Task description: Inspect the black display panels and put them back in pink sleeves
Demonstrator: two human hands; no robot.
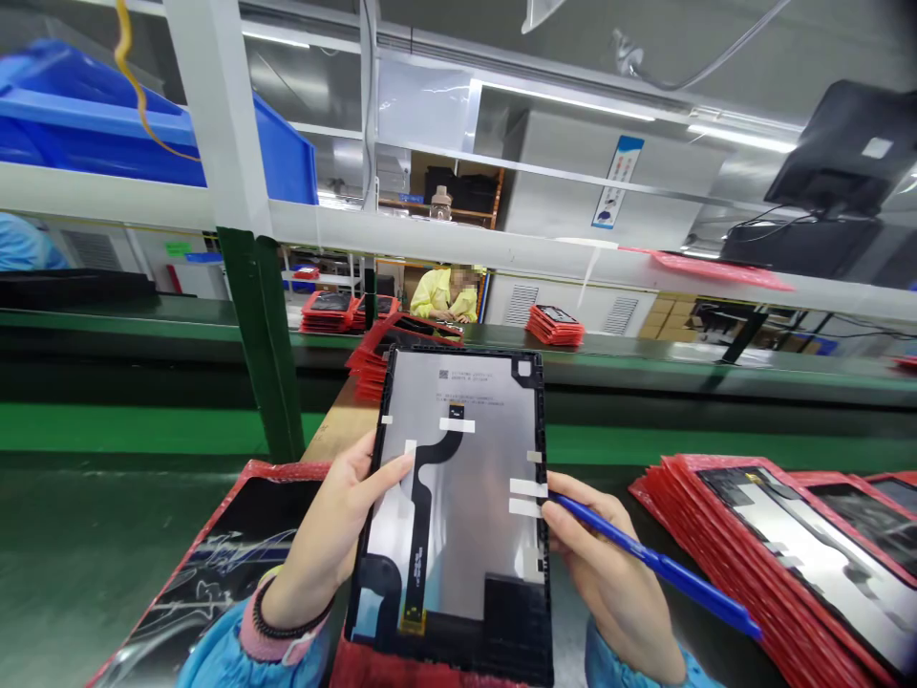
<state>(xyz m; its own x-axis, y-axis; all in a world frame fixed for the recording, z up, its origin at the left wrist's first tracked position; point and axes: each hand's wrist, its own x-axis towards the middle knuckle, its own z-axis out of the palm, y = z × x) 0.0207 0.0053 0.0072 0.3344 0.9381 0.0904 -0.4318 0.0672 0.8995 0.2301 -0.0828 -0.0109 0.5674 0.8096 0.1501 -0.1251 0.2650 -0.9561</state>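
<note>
My left hand [336,526] grips the left edge of a tablet display panel [458,478], which has a silver back and a black frame. A black flexible ribbon cable [422,516] curves down the panel's back, and several white tape strips [528,497] sit along its right side. My right hand [602,564] holds a blue pen [659,564], and its fingers rest at the panel's right edge. The pen's tip is hidden behind those fingers. To the right lies a stack of red-edged panels [780,545]. Under my left wrist is a red-edged panel [215,573].
A green workbench [107,564] runs beneath my hands. A white shelf rail [430,234] crosses the view, with blue bins [143,124] above it and a monitor [845,153] at right. Beyond, a co-worker in a yellow top [444,296] sits near stacks of red-framed panels [555,325].
</note>
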